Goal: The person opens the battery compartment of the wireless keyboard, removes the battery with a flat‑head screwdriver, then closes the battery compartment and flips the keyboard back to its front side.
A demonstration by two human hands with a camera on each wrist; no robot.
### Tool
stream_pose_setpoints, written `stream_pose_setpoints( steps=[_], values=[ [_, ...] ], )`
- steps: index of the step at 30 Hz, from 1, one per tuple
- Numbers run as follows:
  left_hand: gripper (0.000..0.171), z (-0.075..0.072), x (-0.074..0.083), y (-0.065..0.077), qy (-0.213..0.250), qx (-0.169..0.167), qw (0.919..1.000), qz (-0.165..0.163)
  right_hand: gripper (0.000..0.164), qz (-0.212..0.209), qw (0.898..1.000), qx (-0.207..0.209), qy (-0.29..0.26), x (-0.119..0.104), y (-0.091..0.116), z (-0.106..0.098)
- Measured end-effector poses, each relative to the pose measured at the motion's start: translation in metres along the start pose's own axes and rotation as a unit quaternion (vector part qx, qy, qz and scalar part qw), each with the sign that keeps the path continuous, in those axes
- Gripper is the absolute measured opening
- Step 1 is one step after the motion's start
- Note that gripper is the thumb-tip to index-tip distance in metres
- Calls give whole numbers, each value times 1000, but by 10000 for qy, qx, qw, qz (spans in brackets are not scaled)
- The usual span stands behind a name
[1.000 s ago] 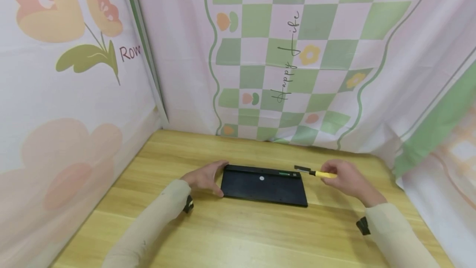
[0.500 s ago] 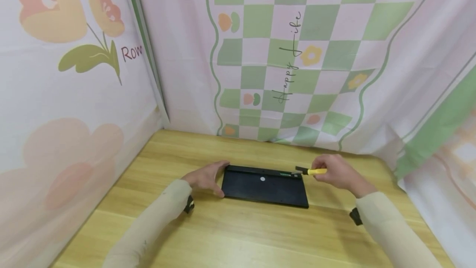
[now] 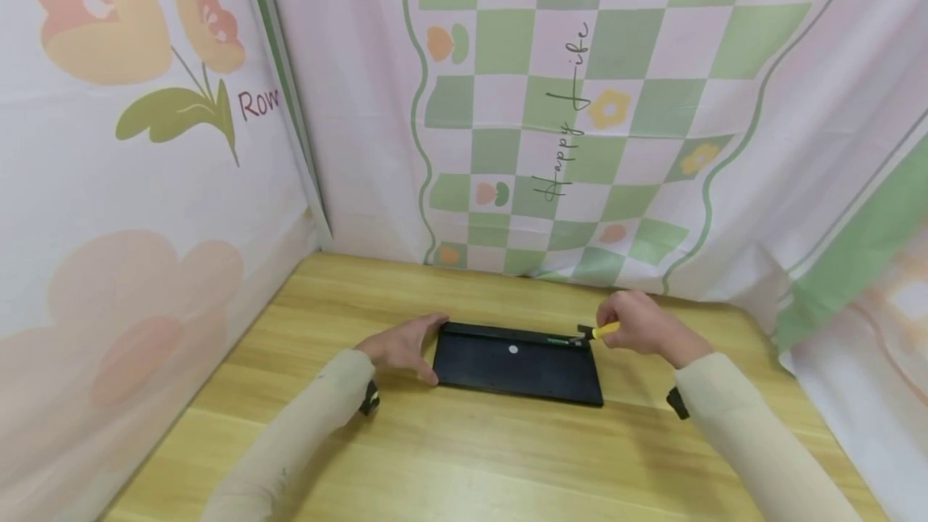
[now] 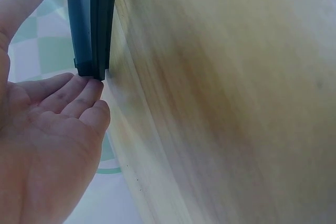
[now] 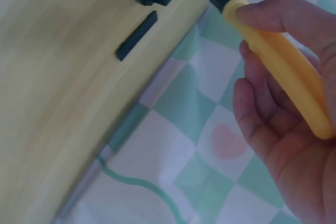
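A black keyboard lies face down on the table, a round pale sticker on its underside. Near its back right corner is an uncovered battery slot with a green battery in it. My left hand holds the keyboard's left end, thumb at the front corner and fingers at the back corner. Between thumb and fingers, my right hand grips a yellow-handled screwdriver. Its metal shaft points left into the battery slot; exact tip contact is too small to tell. The slim black battery cover lies on the table behind that corner.
The wooden table extends in front of and around the keyboard. A checked curtain hangs along the back edge, and a flowered curtain lines the left side.
My right hand has moved left with the screwdriver, from beyond the keyboard's right end to over the battery slot. My left hand and the keyboard stay in place.
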State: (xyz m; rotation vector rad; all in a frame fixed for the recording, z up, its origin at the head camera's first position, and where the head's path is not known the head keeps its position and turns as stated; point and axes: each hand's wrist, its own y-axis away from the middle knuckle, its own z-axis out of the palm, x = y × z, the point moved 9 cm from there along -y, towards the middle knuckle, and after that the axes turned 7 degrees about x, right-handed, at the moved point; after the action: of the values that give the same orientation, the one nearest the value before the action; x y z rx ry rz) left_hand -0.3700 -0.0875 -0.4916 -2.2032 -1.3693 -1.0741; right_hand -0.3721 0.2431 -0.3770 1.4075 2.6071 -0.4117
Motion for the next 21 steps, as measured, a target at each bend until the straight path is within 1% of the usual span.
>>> stream_pose_setpoints(
  steps=[6,9,14,17,21],
  values=[
    [122,0,0,0,126,4,9999,-25,16,-60,9994,-241,241,-16,-10,1],
    [122,1,-2,-1,213,5,9998,-59,29,-106,9987,-292,395,-26,-14,2],
    [122,-1,-1,-1,153,19,9999,-12,45,-106,9978,-283,588,-35,-17,2],
    [122,-1,-1,-1,188,19,9998,1,46,-39,9972,-337,672,-35,-18,4],
    [122,-1,-1,-2,120,5,9999,15,35,-16,9967,-396,708,-34,-18,5]
  ],
)
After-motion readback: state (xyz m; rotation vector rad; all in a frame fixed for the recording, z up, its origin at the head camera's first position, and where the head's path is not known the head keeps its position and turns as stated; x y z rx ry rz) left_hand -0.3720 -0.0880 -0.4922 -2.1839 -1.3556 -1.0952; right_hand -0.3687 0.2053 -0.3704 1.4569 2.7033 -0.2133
